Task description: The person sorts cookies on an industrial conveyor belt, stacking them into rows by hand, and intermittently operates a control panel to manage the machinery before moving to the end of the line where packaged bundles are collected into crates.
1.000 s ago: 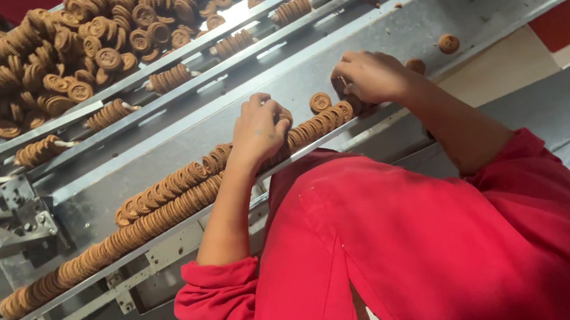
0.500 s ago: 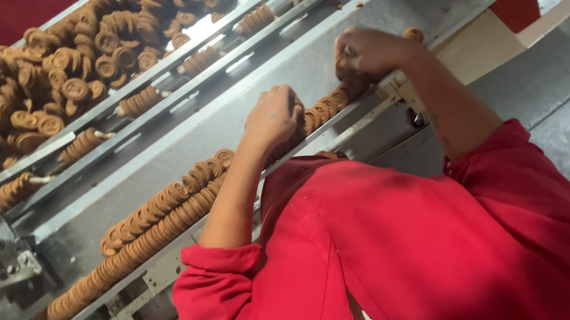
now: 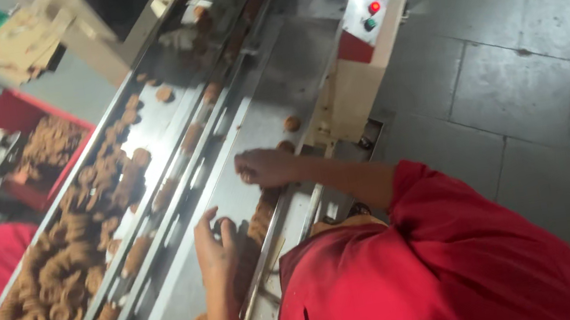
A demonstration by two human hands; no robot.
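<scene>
Brown round biscuits crowd the steel conveyor (image 3: 269, 103), too many for us to count: a loose heap (image 3: 57, 281) along its far edge, stacked rows in the middle channels, and one on-edge row (image 3: 258, 219) in the near channel, ridged and ring-patterned. We count two hands and two control buttons, one red (image 3: 375, 7), one green (image 3: 370, 22). Our left hand (image 3: 217, 247) hovers with fingers spread loosely beside that row, while our right hand (image 3: 264, 168) curls closed over the row's upper end.

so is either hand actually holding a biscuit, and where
Cannot be told: the left hand and right hand rest on the row of biscuits, any grip blurred.
</scene>
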